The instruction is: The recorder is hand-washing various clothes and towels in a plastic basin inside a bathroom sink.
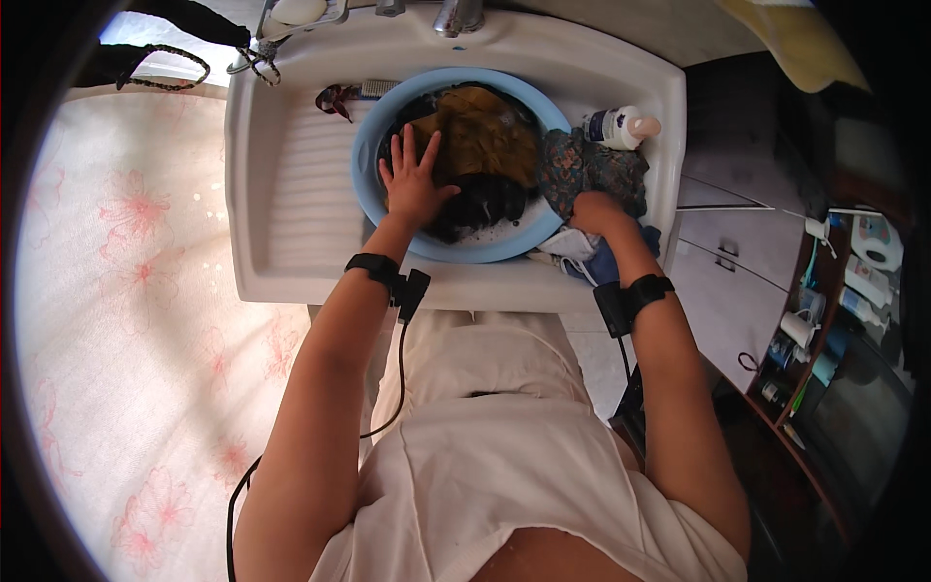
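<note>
A round light-blue basin (364,184) sits in the white sink, holding a mustard-brown cloth (490,136) and black cloth (475,202) in sudsy water. Fingers spread, my left hand (415,184) hovers over or rests on the wet laundry at the basin's left side; contact is hard to judge. At the basin's right edge, my right hand (596,213) is closed on a dark floral-patterned cloth (593,165), its fingertips mostly hidden. Below that hand, blue cloth (606,262) and white cloth (572,247) lie bunched in the sink.
The sink (281,267) has a ribbed slope on its left. A comb (376,89) and a dark red hair tie (335,99) lie behind the basin. A white bottle (619,128) lies at the right, below the faucet's (458,17) level. Drawers (732,242) stand beyond.
</note>
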Motion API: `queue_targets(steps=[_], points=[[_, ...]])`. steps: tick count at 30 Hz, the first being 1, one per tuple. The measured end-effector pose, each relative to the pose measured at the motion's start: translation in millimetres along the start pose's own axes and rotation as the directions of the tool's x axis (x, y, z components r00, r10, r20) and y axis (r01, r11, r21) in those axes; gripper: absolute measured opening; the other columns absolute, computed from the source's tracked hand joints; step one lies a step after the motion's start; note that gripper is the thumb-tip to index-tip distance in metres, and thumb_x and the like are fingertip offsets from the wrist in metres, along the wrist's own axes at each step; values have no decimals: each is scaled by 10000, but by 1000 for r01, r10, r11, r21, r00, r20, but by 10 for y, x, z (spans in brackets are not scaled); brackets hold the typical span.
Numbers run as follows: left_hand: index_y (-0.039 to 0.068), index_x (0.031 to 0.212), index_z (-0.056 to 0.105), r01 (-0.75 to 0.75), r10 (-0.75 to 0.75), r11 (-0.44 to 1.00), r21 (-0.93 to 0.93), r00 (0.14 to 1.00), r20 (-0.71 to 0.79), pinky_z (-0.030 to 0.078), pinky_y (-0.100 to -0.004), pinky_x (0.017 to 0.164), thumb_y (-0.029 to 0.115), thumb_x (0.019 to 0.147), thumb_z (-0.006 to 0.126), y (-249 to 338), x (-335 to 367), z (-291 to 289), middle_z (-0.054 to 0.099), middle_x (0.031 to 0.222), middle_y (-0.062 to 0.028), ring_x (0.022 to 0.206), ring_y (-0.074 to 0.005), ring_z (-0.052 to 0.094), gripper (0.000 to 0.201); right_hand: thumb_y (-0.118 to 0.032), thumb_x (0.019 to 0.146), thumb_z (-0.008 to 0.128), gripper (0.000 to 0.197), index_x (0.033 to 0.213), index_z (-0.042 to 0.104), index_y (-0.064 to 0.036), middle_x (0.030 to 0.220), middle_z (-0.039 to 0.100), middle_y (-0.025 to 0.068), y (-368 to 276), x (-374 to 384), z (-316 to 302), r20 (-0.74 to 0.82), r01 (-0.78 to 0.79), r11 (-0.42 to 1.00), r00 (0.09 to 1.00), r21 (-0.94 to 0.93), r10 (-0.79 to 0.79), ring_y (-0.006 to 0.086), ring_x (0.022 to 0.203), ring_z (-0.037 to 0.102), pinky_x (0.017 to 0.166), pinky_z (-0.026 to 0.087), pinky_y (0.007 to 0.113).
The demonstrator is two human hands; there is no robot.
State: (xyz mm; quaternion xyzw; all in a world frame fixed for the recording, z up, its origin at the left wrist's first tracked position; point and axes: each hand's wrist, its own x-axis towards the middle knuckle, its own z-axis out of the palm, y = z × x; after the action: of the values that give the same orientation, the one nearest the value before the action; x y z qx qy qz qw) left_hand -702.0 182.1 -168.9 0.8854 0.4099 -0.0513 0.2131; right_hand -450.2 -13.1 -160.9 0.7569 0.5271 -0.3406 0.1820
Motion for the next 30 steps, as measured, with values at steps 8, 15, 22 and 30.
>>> queue_targets(steps=[8,15,22,30], points=[[310,1475,189,72,-73,997,12,995,71,114,-675,1042,591,651,721,-31,16,80,-44,1556,-114,1418,-387,-23,1020,-413,799,640,617,1346,430,-218,1415,355,150,-774,427,-437,-475,184,973,875,142,-96,327,1270,387,1011,356,478],[264,1479,200,14,-22,998,54,989,143,104,-655,1056,690,548,722,-172,157,247,-36,1549,-158,1409,-419,-41,1149,-517,796,631,829,1467,174,-345,1531,135,113,-952,810,53,-430,196,970,895,145,-117,360,1410,94,1099,92,603],[205,1449,289,31,-45,998,60,968,247,102,-610,1085,673,508,751,-222,344,346,49,1537,-185,1403,-431,-31,1148,-502,746,690,891,1464,192,-330,1511,179,144,-818,968,121,-497,290,938,852,190,-163,367,1405,119,1100,74,598],[207,1459,268,29,-35,999,27,969,245,130,-608,1083,672,555,729,-260,363,438,127,1520,-195,1396,-442,34,1116,-491,747,694,867,1456,224,-323,1493,226,149,-768,995,45,-419,282,942,889,184,-185,369,1383,196,1069,157,613]])
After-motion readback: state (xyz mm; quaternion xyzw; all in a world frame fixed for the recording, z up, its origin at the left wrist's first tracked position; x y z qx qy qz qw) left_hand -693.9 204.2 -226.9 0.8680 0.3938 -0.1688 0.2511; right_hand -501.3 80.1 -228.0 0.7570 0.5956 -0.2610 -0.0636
